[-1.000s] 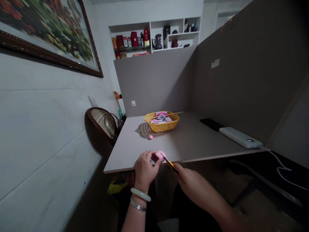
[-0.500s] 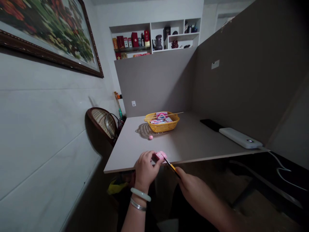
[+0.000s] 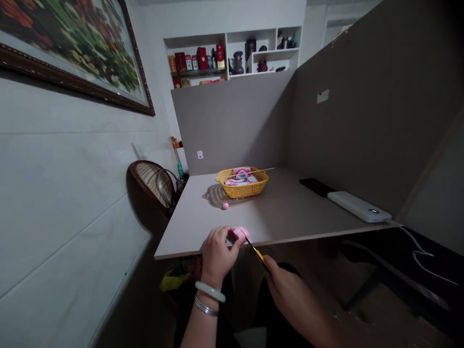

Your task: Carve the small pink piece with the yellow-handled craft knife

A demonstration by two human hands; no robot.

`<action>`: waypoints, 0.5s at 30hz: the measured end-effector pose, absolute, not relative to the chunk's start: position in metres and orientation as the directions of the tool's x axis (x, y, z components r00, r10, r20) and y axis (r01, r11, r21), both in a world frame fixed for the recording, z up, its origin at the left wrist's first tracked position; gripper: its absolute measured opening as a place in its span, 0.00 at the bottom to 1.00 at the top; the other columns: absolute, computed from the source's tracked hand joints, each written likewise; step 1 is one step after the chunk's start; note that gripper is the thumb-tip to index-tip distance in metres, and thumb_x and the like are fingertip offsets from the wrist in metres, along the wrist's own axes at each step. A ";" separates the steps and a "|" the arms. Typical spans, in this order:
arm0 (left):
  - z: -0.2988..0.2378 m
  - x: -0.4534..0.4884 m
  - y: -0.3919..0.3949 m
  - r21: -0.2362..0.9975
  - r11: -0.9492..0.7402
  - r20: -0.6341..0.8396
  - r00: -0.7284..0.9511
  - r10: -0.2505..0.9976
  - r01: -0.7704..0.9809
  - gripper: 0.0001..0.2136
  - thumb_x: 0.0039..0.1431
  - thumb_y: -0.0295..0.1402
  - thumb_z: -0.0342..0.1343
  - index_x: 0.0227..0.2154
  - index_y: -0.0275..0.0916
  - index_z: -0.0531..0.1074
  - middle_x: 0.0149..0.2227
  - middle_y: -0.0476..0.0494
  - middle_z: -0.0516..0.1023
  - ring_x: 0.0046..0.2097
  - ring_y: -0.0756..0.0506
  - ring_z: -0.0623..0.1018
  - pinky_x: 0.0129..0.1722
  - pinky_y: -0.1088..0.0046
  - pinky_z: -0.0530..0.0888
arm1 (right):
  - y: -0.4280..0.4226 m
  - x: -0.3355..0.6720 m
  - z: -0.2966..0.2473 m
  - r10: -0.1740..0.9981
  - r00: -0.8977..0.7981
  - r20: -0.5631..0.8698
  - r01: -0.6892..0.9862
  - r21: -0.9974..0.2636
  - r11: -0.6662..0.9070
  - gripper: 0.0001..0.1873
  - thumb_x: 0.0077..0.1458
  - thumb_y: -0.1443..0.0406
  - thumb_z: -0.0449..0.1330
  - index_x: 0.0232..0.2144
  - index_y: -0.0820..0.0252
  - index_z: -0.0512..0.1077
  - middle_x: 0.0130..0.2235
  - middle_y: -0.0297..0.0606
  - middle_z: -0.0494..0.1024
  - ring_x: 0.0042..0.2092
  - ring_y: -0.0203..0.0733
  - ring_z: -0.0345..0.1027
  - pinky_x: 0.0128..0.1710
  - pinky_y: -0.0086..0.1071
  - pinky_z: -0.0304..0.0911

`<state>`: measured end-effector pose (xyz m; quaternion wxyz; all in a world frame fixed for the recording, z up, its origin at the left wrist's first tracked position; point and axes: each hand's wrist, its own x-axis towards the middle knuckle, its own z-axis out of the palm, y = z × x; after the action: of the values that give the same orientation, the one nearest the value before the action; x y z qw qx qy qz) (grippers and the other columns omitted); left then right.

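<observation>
Bottom centre, at the tabletop's [image 3: 290, 212] near edge, the left hand [image 3: 217, 253] pinches a pink lump [image 3: 241, 233]; the right hand [image 3: 286, 290] grips a slim blade [image 3: 255, 251] touching it. The lump looks soft and light: hold its sides.

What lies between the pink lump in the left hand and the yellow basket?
Head view: a small pink ball lies on the table there, nearer the basket than the pink lump.

Dim room, grey desk [image 3: 290, 208] boxed by grey partitions [image 3: 235, 121], framed painting [image 3: 72, 53] on pale wall [image 3: 72, 169], white shelves [image 3: 232, 36] behind
</observation>
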<state>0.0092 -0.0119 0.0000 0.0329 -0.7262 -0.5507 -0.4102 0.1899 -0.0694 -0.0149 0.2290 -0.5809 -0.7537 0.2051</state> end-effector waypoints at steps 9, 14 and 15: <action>-0.001 0.009 -0.013 0.408 -0.401 0.627 0.068 0.776 0.820 0.10 0.57 0.40 0.56 0.38 0.42 0.71 0.37 0.46 0.76 0.39 0.46 0.74 0.38 0.70 0.70 | -0.059 0.180 -0.026 0.963 -0.229 0.144 0.747 -0.608 0.269 0.17 0.63 0.66 0.40 0.49 0.58 0.63 0.40 0.42 0.79 0.39 0.41 0.75 0.31 0.26 0.55; 0.000 0.009 -0.013 0.409 -0.399 0.621 0.070 0.781 0.821 0.10 0.57 0.41 0.56 0.38 0.42 0.71 0.37 0.47 0.76 0.38 0.46 0.74 0.38 0.70 0.69 | -0.063 0.181 -0.036 0.968 -0.202 0.148 0.735 -0.631 0.250 0.17 0.65 0.64 0.39 0.48 0.58 0.63 0.38 0.41 0.79 0.38 0.41 0.75 0.30 0.26 0.55; 0.001 0.010 -0.013 0.410 -0.399 0.619 0.072 0.782 0.820 0.10 0.57 0.42 0.56 0.37 0.42 0.71 0.37 0.47 0.76 0.38 0.46 0.74 0.37 0.70 0.69 | -0.061 0.180 -0.034 0.964 -0.211 0.161 0.733 -0.626 0.265 0.17 0.64 0.64 0.39 0.48 0.58 0.63 0.38 0.41 0.79 0.38 0.41 0.75 0.30 0.26 0.55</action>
<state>0.0095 -0.0132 0.0009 0.0234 -0.7317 -0.5476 -0.4052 0.1798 -0.0606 -0.0337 0.2698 -0.5671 -0.7482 0.2141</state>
